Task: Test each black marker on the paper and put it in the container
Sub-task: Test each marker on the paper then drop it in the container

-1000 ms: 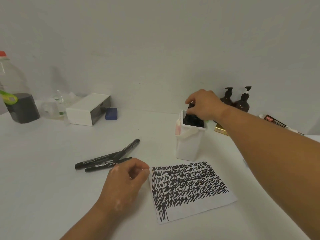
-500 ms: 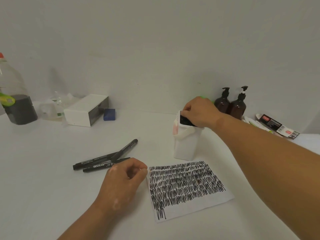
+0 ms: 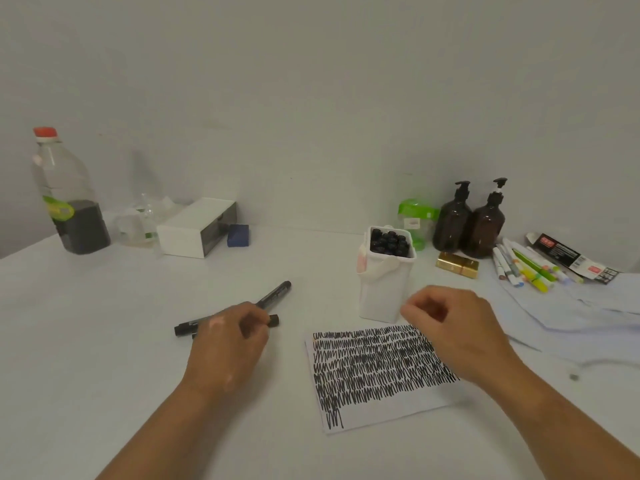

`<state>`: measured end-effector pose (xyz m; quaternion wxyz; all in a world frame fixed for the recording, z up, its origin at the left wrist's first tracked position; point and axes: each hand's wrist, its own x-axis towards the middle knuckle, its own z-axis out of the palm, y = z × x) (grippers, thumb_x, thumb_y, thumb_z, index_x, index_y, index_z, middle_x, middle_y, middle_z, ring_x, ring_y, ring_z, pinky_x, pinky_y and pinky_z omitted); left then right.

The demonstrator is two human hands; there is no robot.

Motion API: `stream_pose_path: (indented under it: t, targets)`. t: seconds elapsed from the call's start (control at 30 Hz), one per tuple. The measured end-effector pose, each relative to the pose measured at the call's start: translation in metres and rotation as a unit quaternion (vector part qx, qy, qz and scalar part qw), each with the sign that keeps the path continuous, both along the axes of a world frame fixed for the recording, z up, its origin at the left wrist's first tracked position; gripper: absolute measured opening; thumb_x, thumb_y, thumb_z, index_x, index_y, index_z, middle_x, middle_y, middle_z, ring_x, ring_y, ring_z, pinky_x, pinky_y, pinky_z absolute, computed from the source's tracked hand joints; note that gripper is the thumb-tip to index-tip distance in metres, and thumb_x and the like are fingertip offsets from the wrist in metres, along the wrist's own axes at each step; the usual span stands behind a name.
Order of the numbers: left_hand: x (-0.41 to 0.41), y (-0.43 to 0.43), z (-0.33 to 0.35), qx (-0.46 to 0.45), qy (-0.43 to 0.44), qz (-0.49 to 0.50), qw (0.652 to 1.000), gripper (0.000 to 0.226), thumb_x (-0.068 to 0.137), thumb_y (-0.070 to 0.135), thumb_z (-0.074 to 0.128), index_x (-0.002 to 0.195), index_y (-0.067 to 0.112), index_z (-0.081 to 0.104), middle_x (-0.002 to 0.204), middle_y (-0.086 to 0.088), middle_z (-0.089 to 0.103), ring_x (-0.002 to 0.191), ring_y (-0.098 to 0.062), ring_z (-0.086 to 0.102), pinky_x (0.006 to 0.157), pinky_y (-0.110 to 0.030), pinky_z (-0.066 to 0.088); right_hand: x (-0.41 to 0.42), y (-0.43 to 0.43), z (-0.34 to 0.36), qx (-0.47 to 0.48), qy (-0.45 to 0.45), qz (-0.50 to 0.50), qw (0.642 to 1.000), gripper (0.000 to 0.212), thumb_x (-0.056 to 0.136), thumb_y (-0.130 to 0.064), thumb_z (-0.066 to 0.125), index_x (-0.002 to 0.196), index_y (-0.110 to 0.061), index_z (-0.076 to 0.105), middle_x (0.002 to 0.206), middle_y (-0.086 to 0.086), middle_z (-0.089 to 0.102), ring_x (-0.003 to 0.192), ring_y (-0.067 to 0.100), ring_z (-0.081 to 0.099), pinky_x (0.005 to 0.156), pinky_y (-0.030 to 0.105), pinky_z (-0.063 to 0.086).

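Three black markers lie crossed on the white table left of the paper. My left hand lies over their middle, thumb and fingers curled round the nearest black marker, which still rests on the table. The scribbled paper lies in front of the white container, which stands upright packed with several black markers, caps up. My right hand hovers over the paper's far right corner, just right of the container, with fingers loosely curled and holding nothing.
Two brown pump bottles, a green-lidded jar, a gold box and several coloured pens sit at the back right. A white box, a blue block and a large plastic bottle stand at the back left.
My right hand has left the container's mouth and come back over the paper, empty. My left hand has moved left from the paper's edge onto the loose markers.
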<state>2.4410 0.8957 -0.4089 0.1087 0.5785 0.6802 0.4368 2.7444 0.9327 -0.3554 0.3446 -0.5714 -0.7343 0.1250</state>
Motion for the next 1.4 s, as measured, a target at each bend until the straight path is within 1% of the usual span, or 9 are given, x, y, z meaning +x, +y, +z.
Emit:
stream_pose_path:
  t: [0.17, 0.53, 0.7, 0.77, 0.9, 1.0, 1.1, 1.23, 1.4]
  targets:
    - [-0.017, 0.005, -0.009, -0.035, 0.097, 0.082, 0.991, 0.030, 0.082, 0.003, 0.066, 0.107, 0.017, 0.075, 0.100, -0.004, 0.072, 0.095, -0.027, 0.060, 0.084, -0.036, 0.048, 0.014, -0.021, -0.045, -0.031, 0.052, 0.005, 0.998, 0.016, 0.082, -0.028, 0.081, 0.072, -0.039, 0.074, 0.062, -0.018, 0.067, 0.057, 0.000, 0.058, 0.058, 0.012, 0.043]
    - [0.001, 0.004, -0.015, -0.067, 0.239, 0.132, 0.960, 0.021, 0.085, 0.023, 0.067, 0.103, 0.031, 0.074, 0.095, 0.006, 0.064, 0.096, -0.023, 0.058, 0.075, -0.033, 0.025, 0.019, -0.023, -0.056, -0.042, 0.124, 0.045, 0.990, 0.023, 0.082, -0.023, 0.082, 0.081, -0.044, 0.074, 0.061, -0.015, 0.063, 0.053, 0.002, 0.052, 0.057, 0.013, 0.041]
    - [0.008, -0.001, -0.012, -0.089, 0.245, 0.091, 0.961, 0.008, 0.085, 0.034, 0.068, 0.092, 0.038, 0.068, 0.101, 0.013, 0.056, 0.105, -0.017, 0.051, 0.082, -0.033, 0.023, 0.019, -0.024, -0.056, -0.042, 0.124, 0.043, 0.990, 0.016, 0.082, -0.022, 0.082, 0.076, -0.035, 0.075, 0.060, -0.015, 0.064, 0.051, 0.002, 0.050, 0.057, 0.013, 0.042]
    - [0.009, -0.004, -0.010, -0.074, 0.232, 0.051, 0.968, 0.006, 0.086, 0.031, 0.068, 0.085, 0.035, 0.064, 0.089, 0.016, 0.061, 0.095, -0.012, 0.054, 0.083, -0.033, 0.029, 0.018, -0.025, -0.055, -0.044, 0.126, 0.040, 0.990, 0.017, 0.083, -0.022, 0.082, 0.076, -0.036, 0.075, 0.061, -0.015, 0.064, 0.052, 0.002, 0.050, 0.058, 0.012, 0.042]
    - [0.022, -0.011, -0.003, 0.051, 0.115, -0.052, 0.991, 0.017, 0.082, 0.023, 0.078, 0.082, 0.032, 0.063, 0.069, 0.020, 0.060, 0.070, -0.002, 0.056, 0.067, -0.010, 0.039, 0.013, -0.028, -0.052, -0.046, 0.127, 0.043, 0.990, 0.014, 0.083, -0.023, 0.082, 0.077, -0.034, 0.075, 0.069, -0.016, 0.069, 0.058, 0.007, 0.057, 0.061, 0.013, 0.045]
    - [0.033, -0.013, 0.002, 0.089, -0.067, -0.078, 0.991, 0.017, 0.085, 0.026, 0.076, 0.094, 0.036, 0.065, 0.083, 0.017, 0.065, 0.065, -0.002, 0.057, 0.064, -0.014, 0.044, 0.006, -0.033, -0.049, -0.049, 0.130, 0.067, 0.988, 0.014, 0.083, -0.023, 0.082, 0.078, -0.035, 0.075, 0.073, -0.019, 0.072, 0.065, 0.008, 0.061, 0.064, 0.012, 0.046]
    - [0.042, -0.014, 0.002, 0.051, -0.251, -0.156, 0.954, 0.033, 0.080, 0.040, 0.075, 0.111, 0.041, 0.064, 0.086, 0.005, 0.070, 0.072, -0.012, 0.063, 0.071, -0.034, 0.051, -0.003, -0.039, -0.047, -0.061, 0.126, 0.113, 0.984, 0.008, 0.080, -0.040, 0.078, 0.086, -0.039, 0.074, 0.083, -0.021, 0.074, 0.072, 0.006, 0.064, 0.065, 0.012, 0.045]
    - [0.053, -0.013, -0.007, 0.011, -0.389, -0.275, 0.879, 0.050, 0.076, 0.033, 0.079, 0.122, 0.030, 0.062, 0.100, -0.007, 0.071, 0.085, -0.020, 0.066, 0.073, -0.033, 0.052, -0.017, -0.046, -0.051, -0.102, 0.110, 0.187, 0.971, 0.041, 0.072, -0.063, 0.068, 0.109, -0.048, 0.059, 0.105, -0.025, 0.071, 0.086, 0.005, 0.067, 0.069, 0.012, 0.044]
    - [0.058, -0.015, -0.010, -0.025, -0.448, -0.318, 0.835, 0.051, 0.075, 0.020, 0.084, 0.120, 0.021, 0.060, 0.107, -0.018, 0.069, 0.088, -0.032, 0.069, 0.079, -0.036, 0.056, -0.020, -0.044, -0.056, -0.116, 0.154, 0.183, 0.964, 0.030, 0.081, -0.043, 0.075, 0.108, -0.037, 0.062, 0.083, -0.013, 0.074, 0.071, 0.005, 0.062, 0.067, 0.022, 0.048]
